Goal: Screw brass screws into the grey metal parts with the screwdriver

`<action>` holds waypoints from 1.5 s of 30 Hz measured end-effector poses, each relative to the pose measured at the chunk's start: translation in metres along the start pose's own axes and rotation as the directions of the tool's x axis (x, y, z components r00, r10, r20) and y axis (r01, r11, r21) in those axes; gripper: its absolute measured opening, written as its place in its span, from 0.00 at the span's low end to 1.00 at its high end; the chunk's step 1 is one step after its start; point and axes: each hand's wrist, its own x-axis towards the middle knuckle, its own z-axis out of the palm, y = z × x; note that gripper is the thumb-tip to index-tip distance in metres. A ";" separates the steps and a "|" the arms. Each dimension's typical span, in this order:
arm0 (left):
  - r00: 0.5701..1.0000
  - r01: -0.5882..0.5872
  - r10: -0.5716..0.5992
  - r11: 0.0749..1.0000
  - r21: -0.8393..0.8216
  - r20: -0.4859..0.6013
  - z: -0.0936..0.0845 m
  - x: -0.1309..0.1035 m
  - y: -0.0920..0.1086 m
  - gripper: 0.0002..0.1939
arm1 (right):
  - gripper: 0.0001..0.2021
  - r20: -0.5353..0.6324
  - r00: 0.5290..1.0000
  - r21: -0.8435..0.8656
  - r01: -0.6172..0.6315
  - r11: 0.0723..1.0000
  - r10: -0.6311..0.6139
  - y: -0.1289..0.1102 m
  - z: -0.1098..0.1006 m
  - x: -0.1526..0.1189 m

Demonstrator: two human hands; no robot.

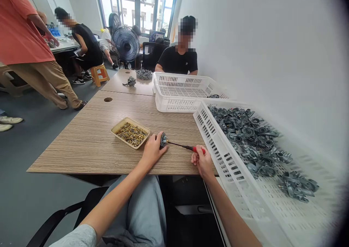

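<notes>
Fingers of left hand (pixel 152 149) clasp round grey metal part (pixel 163 140); right hand (pixel 204 163) grips red-handled screwdriver (pixel 188 147) pointed at it. Work appears unfinished.

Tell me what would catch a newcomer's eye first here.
Likely the white crate of grey metal parts, at right. Then the red-handled screwdriver in the right hand, pointed at a metal piece in the left hand, mid-picture. Left of these sits a tub of brass-coloured pieces.

hands (pixel 153 148) (pixel 204 162) partly hide the metal part (pixel 163 140) and screwdriver (pixel 187 147); the near crate (pixel 217 147) is cut off below.
</notes>
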 end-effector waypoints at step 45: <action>0.999 -0.040 0.041 0.999 0.032 -0.025 0.004 0.000 -0.005 0.30 | 0.18 0.046 0.992 -0.022 0.122 0.992 -0.121 0.007 -0.005 0.001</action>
